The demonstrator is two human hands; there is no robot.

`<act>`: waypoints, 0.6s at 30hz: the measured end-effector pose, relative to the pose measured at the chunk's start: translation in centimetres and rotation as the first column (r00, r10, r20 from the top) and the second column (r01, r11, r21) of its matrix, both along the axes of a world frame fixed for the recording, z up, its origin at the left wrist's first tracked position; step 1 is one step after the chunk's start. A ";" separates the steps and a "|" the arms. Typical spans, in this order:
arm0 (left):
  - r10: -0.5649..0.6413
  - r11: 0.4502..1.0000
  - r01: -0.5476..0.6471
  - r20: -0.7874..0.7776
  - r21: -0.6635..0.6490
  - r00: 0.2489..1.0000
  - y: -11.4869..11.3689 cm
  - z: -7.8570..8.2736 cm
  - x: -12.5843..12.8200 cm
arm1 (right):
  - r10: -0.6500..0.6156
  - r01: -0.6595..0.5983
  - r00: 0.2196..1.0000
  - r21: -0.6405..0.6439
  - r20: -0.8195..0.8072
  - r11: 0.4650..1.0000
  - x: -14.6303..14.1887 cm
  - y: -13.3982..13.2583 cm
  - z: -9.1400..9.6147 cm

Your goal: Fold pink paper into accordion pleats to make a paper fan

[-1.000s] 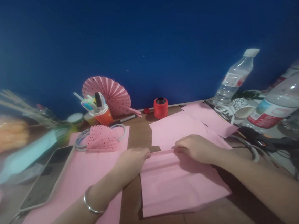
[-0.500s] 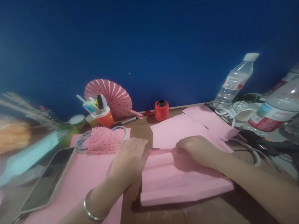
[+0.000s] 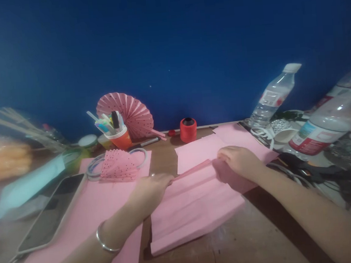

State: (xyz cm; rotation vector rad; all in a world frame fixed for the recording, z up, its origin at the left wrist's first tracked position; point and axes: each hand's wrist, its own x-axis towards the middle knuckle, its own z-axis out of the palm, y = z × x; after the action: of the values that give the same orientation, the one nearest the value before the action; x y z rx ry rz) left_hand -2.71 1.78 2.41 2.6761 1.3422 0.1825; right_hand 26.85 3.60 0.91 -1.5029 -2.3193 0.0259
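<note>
A pink paper sheet [image 3: 193, 203] with pleated folds along its far edge lies tilted on the brown table [image 3: 257, 242]. My left hand [image 3: 149, 190], with a bangle on its wrist, pinches the left end of that folded edge. My right hand [image 3: 241, 160] pinches the right end of the same edge, lifted a little higher. Beyond the sheet lie more flat pink sheets [image 3: 198, 152]. Another large pink sheet [image 3: 88, 219] lies under my left forearm.
At the back stand a pink paper fan [image 3: 130, 112], an orange pen cup [image 3: 119, 136] and a red thread spool [image 3: 188, 129]. A smaller folded fan [image 3: 117, 166], tape rings and a phone [image 3: 52, 212] lie left. Water bottles [image 3: 271, 95] and scissors [image 3: 306, 168] crowd the right.
The folded sheet has turned, its right end swinging away from me and its left end nearer. My right hand moved up and right with the edge; my left hand closed into a pinch.
</note>
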 end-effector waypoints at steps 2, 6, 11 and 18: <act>-0.040 0.999 0.040 -0.008 0.019 0.999 -0.1 -0.1 0.1 | 0.057 -0.049 0.993 0.072 -0.105 0.996 -0.8 -0.5 0.7; -0.149 0.986 0.152 -0.036 0.074 0.988 -0.5 0.0 0.7 | 0.357 -0.359 0.930 -0.001 -0.091 0.933 -3.9 -2.4 1.2; -0.184 0.967 0.197 -0.090 0.163 0.979 -1.0 0.0 1.4 | 0.375 -0.383 0.922 -0.082 -0.092 0.920 -5.2 -3.3 0.3; -0.232 0.968 0.230 0.009 0.103 0.973 -1.6 -0.3 1.4 | 0.397 -0.407 0.909 -0.059 -0.127 0.912 -5.2 -3.1 -0.5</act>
State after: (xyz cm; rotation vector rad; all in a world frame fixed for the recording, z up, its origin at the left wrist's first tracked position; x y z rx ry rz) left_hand -1.30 0.20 2.13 2.8779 1.0293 0.2580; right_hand 21.67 0.47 0.44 -1.0009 -2.5189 0.3136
